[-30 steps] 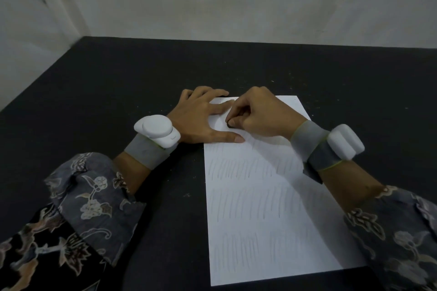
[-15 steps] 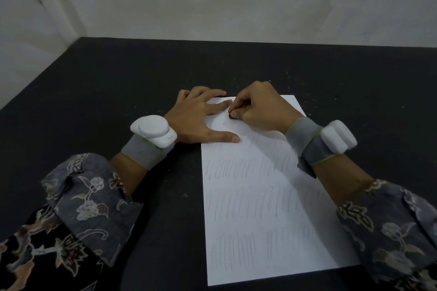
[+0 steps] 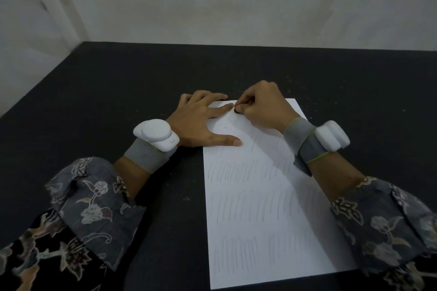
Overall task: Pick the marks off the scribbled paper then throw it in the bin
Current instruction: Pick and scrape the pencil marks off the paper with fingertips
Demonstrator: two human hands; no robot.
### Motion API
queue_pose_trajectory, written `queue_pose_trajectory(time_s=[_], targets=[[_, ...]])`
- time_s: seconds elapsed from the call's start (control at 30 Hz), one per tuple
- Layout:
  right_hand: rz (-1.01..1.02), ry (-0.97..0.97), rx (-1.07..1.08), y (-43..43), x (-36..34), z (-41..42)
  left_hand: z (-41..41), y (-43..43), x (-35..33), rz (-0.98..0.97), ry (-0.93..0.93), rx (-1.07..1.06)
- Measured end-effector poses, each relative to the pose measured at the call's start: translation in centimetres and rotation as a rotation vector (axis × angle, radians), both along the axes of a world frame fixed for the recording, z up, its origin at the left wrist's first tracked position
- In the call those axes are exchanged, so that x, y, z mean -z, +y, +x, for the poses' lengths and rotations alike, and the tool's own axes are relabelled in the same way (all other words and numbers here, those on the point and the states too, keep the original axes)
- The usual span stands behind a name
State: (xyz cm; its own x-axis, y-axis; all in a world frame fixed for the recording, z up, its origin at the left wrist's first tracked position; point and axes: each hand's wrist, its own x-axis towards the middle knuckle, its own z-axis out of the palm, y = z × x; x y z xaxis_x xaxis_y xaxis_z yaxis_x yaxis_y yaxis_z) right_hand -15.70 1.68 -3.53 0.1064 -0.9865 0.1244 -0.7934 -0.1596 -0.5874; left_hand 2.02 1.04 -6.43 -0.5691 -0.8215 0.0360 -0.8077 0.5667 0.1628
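A white sheet of paper [image 3: 260, 208] lies on the black table [image 3: 106, 106], covered with rows of faint pencil strokes; its top part looks nearly free of marks. My left hand [image 3: 201, 120] presses flat on the sheet's top left corner, fingers spread and thumb stretched along the page. My right hand [image 3: 262, 104] is curled near the top edge, pinching a small dark eraser [image 3: 236, 110] against the paper, right by my left index fingertip. Both wrists wear grey bands with white devices.
Pale walls rise behind the table's far edge and along its left side. Small light specks are scattered over the dark surface around the sheet. No bin is in view.
My right hand has slid with the eraser up the page toward the top edge. My left hand has stayed pressed on the corner.
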Motion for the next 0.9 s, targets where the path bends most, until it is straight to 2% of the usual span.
queue_pose_trajectory(time_s=[0.17,0.4,0.57,0.77,0.9], targets=[[0.060,0.014,-0.141,1.4,-0.3,0.3,0.0,0.1,0.0,-0.005,0.024,0.012],[-0.011,-0.026,-0.004,0.7,0.0,0.3,0.0,-0.1,-0.1,0.003,-0.004,0.001],[0.068,0.023,-0.135,1.6,-0.4,0.7,0.1,-0.1,0.1,-0.004,0.045,0.021],[-0.029,-0.014,0.034,0.5,0.1,0.2,-0.1,0.0,-0.1,0.004,-0.001,-0.005],[0.052,0.003,-0.107,1.5,-0.1,0.2,0.0,-0.1,0.0,0.001,0.002,-0.003]])
